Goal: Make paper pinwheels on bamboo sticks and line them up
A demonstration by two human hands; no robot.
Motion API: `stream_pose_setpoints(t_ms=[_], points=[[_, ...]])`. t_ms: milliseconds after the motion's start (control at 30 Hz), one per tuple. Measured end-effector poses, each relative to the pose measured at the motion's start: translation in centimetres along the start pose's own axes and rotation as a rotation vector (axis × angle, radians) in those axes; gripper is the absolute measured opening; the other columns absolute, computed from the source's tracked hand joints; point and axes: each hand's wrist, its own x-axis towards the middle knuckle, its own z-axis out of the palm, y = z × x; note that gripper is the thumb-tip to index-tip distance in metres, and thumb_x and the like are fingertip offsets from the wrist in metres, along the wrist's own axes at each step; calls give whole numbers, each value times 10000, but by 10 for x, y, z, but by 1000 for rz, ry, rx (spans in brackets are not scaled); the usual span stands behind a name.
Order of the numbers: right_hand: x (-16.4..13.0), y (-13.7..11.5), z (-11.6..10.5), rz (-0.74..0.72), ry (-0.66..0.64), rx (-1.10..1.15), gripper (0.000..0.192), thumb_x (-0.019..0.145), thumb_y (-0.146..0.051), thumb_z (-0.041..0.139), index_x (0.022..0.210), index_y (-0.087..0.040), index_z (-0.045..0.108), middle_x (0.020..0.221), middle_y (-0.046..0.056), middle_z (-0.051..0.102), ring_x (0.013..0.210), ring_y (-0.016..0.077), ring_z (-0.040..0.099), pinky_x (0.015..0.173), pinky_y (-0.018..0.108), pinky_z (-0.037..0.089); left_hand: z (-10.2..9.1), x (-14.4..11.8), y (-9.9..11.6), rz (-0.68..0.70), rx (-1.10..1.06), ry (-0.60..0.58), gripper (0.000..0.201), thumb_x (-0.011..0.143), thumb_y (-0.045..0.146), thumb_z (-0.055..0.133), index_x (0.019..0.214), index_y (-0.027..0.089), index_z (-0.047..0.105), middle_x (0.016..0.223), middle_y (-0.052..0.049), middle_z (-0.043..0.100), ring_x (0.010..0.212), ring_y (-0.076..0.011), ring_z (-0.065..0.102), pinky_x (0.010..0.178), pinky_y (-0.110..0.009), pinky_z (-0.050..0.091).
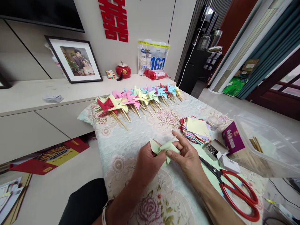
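Over the flowered tablecloth, a pale green paper pinwheel (167, 146) with curled blades is held between both hands. My left hand (150, 161) pinches it from the left side, fingers closed round the paper. From the right, my right hand (186, 154) grips a blade between thumb and fingers, with its index finger stretched out. A thin pin-like line shows near that fingertip, too small to make out surely. Red-handled scissors (239, 187) lie beside my right forearm. Near them stands an open small box (214, 150) of metal pins, behind a stack of coloured paper squares (197, 128).
Finished pinwheels on sticks (126, 98) lie in a row along the table's far edge. A clear plastic bin (269, 150) with wooden sticks stands at the right. Behind are a cabinet (25, 97), a framed photo (75, 59) and a bag of cups (152, 57).
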Motion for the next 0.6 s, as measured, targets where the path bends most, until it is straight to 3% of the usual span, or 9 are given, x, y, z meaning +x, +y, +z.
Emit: stream_pose_setpoints(t_ms=[600], points=[[1, 8, -1, -6, 34, -44, 631, 705, -327, 842, 1279, -219, 604, 887, -5, 698, 856, 185, 657, 817, 327, 476, -2, 3, -4, -31, 33, 27, 177, 651, 269, 708, 655, 187, 552, 547, 52, 530, 521, -102, 440, 469, -205, 366]])
